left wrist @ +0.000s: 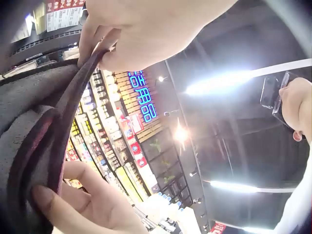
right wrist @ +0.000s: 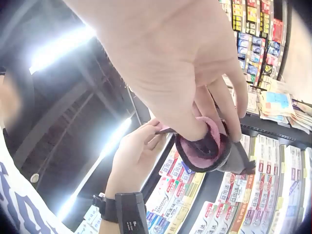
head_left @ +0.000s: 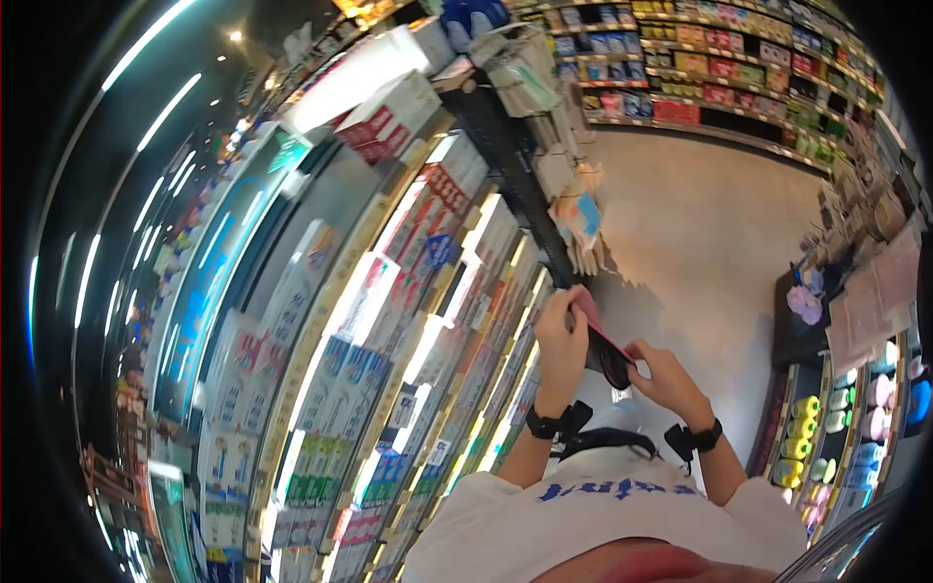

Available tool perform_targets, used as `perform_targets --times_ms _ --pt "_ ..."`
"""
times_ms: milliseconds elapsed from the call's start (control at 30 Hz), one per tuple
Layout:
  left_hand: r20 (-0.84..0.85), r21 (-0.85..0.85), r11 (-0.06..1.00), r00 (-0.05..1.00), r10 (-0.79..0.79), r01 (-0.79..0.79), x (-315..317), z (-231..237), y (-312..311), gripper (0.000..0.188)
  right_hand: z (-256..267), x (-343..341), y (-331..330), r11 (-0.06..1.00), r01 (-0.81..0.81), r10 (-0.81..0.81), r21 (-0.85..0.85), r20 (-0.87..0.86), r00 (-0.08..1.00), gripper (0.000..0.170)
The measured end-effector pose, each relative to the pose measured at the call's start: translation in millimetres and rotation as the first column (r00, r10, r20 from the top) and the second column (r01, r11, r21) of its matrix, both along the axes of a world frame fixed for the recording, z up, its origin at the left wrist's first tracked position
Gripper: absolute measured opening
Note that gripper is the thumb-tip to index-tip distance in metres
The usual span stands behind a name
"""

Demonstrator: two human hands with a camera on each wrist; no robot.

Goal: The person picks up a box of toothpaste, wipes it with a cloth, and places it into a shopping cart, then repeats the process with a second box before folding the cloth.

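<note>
Both hands hold a soft fabric piece [head_left: 604, 340], pink on one side and dark grey to black on the other, with a black bound edge. My left hand [head_left: 564, 345] pinches its upper end; in the left wrist view the dark cloth [left wrist: 36, 92] hangs in folds beneath those fingers. At the lower end my right hand [head_left: 671, 377] grips it, the thumb pressing on the dark side. The right wrist view shows this end curled into a loop, its pink lining [right wrist: 214, 158] facing out.
Close on the left stands a lit shelf [head_left: 330, 389] of boxed goods. Hanging packets [head_left: 583, 219] jut from its dark end post. Across the floor [head_left: 680, 194] is a curved wall of packaged goods [head_left: 709, 68]. A rack with bottles [head_left: 797, 442] stands at the right.
</note>
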State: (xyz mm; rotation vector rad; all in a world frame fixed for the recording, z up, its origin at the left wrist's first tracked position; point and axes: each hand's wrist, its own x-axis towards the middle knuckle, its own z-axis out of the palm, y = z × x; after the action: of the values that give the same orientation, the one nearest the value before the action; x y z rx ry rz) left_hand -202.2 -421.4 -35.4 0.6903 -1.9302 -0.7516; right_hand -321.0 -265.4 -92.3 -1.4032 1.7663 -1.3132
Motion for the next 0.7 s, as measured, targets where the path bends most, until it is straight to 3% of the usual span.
perform_targets --times_ms 100,167,200,300,367,400,500,600,700 --pt "-0.105 0.088 0.995 0.993 -0.046 0.055 -51 -3 -30 0.022 5 -36 -21 0.996 0.072 -0.08 -0.046 -0.195 0.978 0.022" --pt "-0.072 0.038 0.993 0.991 -0.11 0.113 -90 1 -57 0.025 21 -74 -42 0.985 0.165 -0.17 -0.043 -0.296 0.94 0.021" --pt "-0.069 0.071 0.989 0.99 -0.123 0.128 -104 3 -67 0.025 26 -90 -50 0.975 0.212 -0.222 -0.068 -0.259 0.94 0.023" --pt "-0.099 0.146 0.974 0.982 -0.158 0.171 -139 -4 -96 0.026 49 -135 -69 0.989 0.149 -0.149 0.02 -0.031 0.988 0.031" --pt "-0.104 0.157 0.973 0.982 -0.154 0.17 -158 0 -112 0.025 43 -155 -85 0.989 0.143 -0.138 0.032 -0.126 0.982 0.033" --pt "-0.108 0.126 0.982 0.986 -0.124 0.138 -165 -6 -121 0.026 41 -161 -94 0.99 0.14 -0.133 0.032 -0.162 0.978 0.034" --pt "-0.121 0.151 0.987 0.992 -0.033 0.052 -174 1 -146 0.025 46 -176 -122 0.992 0.063 -0.062 0.109 -0.007 0.998 0.027" --pt "-0.11 0.158 0.987 0.992 0.058 -0.041 -177 -3 -169 0.024 25 -205 -156 0.999 -0.049 0.05 0.011 -0.184 0.982 0.018" --pt "-0.111 0.149 0.983 0.986 0.122 -0.105 -197 -1 -179 0.024 41 -233 -188 0.991 -0.037 -0.003 -0.125 -0.302 0.953 0.015"
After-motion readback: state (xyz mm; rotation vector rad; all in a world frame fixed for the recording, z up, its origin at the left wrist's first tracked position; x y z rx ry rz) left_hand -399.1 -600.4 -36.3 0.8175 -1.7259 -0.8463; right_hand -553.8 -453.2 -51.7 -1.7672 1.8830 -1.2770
